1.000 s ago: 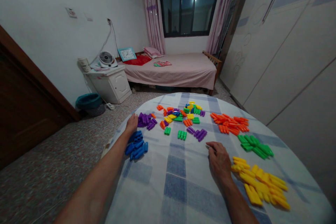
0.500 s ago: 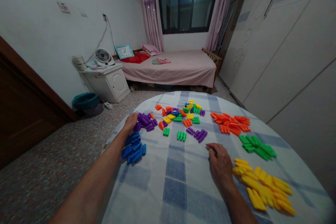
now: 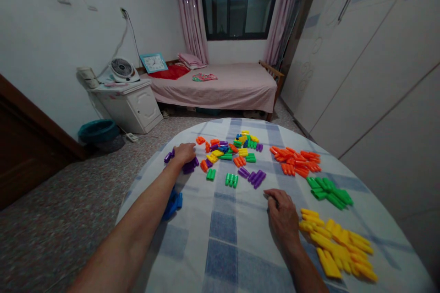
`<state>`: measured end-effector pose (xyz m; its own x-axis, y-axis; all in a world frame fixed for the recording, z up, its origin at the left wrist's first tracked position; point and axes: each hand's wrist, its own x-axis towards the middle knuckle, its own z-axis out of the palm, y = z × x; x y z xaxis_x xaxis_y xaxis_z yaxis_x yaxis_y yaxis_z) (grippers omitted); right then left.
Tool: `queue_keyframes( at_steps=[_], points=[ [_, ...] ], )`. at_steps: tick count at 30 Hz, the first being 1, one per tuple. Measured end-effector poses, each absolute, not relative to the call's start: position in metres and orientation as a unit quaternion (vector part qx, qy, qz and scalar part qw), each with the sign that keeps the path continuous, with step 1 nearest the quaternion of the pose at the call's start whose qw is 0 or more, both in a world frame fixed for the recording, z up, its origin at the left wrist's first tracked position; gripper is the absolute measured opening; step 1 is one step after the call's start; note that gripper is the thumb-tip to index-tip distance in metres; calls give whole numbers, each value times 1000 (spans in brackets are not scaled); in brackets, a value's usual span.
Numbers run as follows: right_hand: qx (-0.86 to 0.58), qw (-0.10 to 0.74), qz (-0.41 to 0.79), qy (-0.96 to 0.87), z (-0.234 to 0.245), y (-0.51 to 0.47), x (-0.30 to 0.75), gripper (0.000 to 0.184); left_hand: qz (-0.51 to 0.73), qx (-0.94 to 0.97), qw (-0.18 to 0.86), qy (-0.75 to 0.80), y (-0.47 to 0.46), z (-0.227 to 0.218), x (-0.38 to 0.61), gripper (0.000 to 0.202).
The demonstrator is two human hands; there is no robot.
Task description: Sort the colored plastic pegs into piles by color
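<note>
Looking down at a checked tablecloth [image 3: 223, 242] covered in plastic pegs: the left hand [image 3: 184, 154] sits curled over a small bunch of purple pegs [image 3: 189, 166], though I can't tell if it's really gripping them. The right hand [image 3: 282, 215] rests half-closed on the cloth with its fingertips [image 3: 271, 198] down, and I can't tell if they're pinching anything. Blue pegs [image 3: 174, 204] lie right by the left forearm, a mixed heap [image 3: 233, 149] sits up top, and orange pegs [image 3: 295, 161], green pegs [image 3: 328, 192] and yellow pegs [image 3: 335, 247] are piled off to the right.
</note>
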<state>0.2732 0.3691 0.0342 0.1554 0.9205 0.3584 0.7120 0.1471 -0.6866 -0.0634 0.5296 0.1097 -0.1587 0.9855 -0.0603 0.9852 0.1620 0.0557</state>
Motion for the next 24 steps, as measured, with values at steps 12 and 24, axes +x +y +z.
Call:
queue_keyframes(
  at_steps=[12,24],
  points=[
    [-637,414,131,-637,34,369,273,27,60,698,-24,714,527,99,-64,41],
    [-639,411,137,-635,32,370,274,25,191,681,98,700,586,115,-35,50]
  ],
)
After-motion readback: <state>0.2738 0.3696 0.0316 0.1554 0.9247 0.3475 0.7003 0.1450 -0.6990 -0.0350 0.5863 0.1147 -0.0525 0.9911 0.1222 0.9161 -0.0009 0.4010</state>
